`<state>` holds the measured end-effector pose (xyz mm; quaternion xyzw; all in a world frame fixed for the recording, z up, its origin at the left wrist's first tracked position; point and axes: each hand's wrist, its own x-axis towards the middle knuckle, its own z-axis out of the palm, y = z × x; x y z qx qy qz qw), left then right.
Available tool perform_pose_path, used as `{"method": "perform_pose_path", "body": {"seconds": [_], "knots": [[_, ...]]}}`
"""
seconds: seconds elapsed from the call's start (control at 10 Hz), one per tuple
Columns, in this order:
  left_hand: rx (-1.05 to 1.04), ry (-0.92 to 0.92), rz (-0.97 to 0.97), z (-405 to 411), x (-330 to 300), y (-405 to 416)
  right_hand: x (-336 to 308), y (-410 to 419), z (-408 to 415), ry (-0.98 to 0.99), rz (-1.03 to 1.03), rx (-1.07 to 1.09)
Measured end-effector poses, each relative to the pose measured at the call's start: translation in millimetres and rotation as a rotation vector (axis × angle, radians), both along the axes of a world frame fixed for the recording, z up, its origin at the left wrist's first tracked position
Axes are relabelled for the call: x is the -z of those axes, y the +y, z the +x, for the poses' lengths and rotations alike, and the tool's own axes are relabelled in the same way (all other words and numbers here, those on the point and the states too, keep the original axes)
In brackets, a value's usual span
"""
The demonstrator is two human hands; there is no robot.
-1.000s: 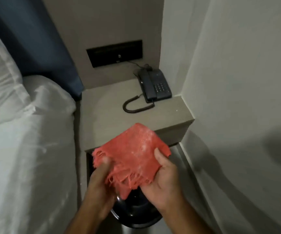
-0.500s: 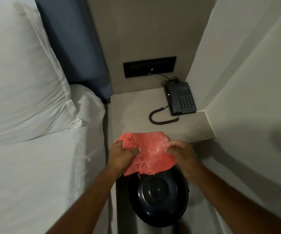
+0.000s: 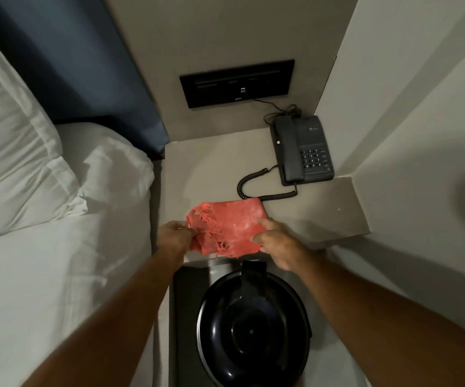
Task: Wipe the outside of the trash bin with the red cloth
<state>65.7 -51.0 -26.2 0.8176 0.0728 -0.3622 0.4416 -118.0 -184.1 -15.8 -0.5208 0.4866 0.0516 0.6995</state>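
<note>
I have the red cloth point(image 3: 229, 229) stretched between both hands, above the front edge of the nightstand point(image 3: 309, 216). My left hand point(image 3: 174, 237) pinches the frayed, fringed end between thumb and fingertips; my right hand point(image 3: 277, 244) grips the opposite edge, thumb on top and fingers curled beneath. I judge I hold it this way to open or refold it into a flat pad before wiping. The trash bin point(image 3: 253, 328) stands on the floor below and nearer me than my fingers, its dark domed lid facing up, untouched by the cloth. The telephone point(image 3: 301, 149) lies well beyond my right fingertips. Compared with half a second ago, my hands have drawn slightly further apart and the cloth looks flatter; the bin stays where it was.
</note>
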Motion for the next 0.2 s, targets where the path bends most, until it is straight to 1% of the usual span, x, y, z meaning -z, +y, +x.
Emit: {"method": "perform_pose_path", "body": {"seconds": [0.1, 0.2], "knots": [[0.087, -0.114, 0.094, -8.0, 2.3, 5.0, -8.8, 2.8, 3.4, 0.09, -0.197, -0.062], [0.168, -0.245, 0.165, -15.7, -33.7, 12.3, -37.9, 7.3, 6.0, 0.286, -0.678, -0.262]]}}
